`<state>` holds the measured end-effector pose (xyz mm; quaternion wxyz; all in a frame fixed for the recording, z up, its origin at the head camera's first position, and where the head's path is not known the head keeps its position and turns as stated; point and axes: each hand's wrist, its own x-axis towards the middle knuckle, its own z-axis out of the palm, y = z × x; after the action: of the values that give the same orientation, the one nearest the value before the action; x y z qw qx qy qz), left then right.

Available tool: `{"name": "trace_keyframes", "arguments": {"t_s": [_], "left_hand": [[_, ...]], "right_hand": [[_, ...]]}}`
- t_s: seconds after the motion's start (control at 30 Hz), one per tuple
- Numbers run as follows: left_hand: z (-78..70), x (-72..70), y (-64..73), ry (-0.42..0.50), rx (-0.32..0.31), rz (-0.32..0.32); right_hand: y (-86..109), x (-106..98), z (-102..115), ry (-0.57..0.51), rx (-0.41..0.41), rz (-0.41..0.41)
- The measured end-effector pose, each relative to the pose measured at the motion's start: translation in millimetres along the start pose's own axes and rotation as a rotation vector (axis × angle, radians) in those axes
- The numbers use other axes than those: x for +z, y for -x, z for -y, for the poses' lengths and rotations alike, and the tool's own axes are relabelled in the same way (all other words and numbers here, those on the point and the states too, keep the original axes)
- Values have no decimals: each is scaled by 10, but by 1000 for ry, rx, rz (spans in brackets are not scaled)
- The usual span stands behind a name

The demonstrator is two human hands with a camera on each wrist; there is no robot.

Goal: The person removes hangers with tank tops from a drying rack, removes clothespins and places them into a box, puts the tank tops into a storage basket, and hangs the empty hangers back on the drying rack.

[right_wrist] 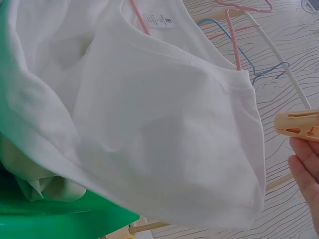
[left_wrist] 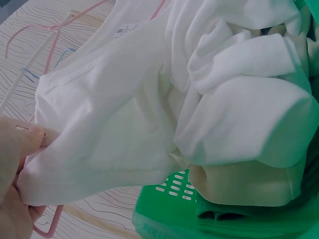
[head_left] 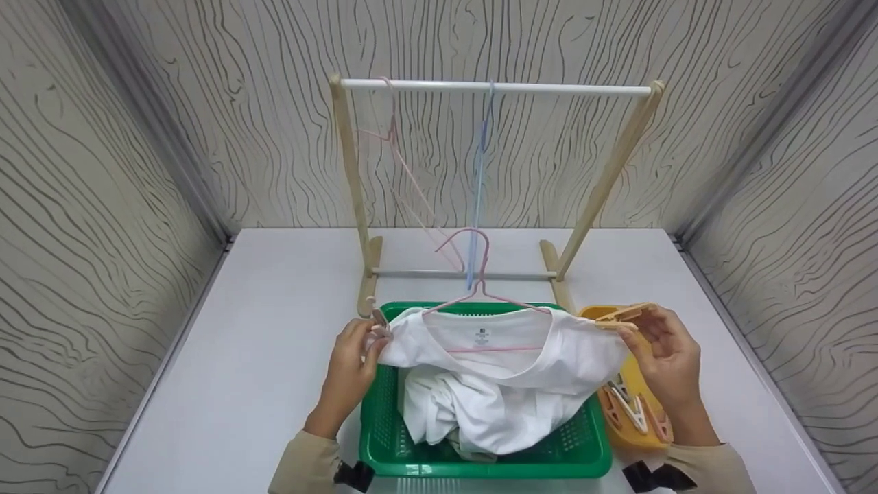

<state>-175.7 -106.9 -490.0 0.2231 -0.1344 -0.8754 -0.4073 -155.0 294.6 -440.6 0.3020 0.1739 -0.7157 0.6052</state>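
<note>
A white T-shirt (head_left: 507, 405) hangs on a pink hanger (head_left: 483, 274), its neckline facing me and its lower part bunched in the green basket (head_left: 487, 470). My left hand (head_left: 351, 363) pinches a pale clothes peg (head_left: 379, 321) at the shirt's left shoulder; in the left wrist view the fingers also touch the cloth. At the other shoulder, my right hand (head_left: 669, 357) pinches a yellow-orange clothes peg (right_wrist: 299, 123) between thumb and fingers. That peg appears just beside the sleeve edge in the right wrist view. Whether it bites the cloth is unclear.
Behind the basket stands a wooden drying rack with a white rail (head_left: 569, 89). From it hang another pink hanger (head_left: 411, 175) and a blue hanger (head_left: 478, 178). A yellow tray (head_left: 641, 439) with several pegs sits right of the basket. Patterned walls enclose the white table (head_left: 233, 384).
</note>
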Motion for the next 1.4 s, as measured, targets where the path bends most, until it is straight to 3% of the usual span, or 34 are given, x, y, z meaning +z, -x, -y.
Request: {"name": "trace_keyframes", "arguments": {"t_s": [0.33,0.7,0.9,1.03,1.23,1.4], "left_hand": [[-11,-15,8,12,-29,16],[-21,-27,21,11,-53,31],[-8,-17,29,-6,-29,14],[-7,-14,35,0,-28,9],[1,-8,33,5,-35,17],[-3,-13,33,14,-35,17]], "right_hand": [[37,-78,-22,-108,4,-59],[79,-195,-63,-59,152,-193],[112,-252,-128,62,319,-291],[123,-299,-201,146,407,-309],[164,-381,-355,254,517,-306],[205,-441,-484,349,604,-235]]}}
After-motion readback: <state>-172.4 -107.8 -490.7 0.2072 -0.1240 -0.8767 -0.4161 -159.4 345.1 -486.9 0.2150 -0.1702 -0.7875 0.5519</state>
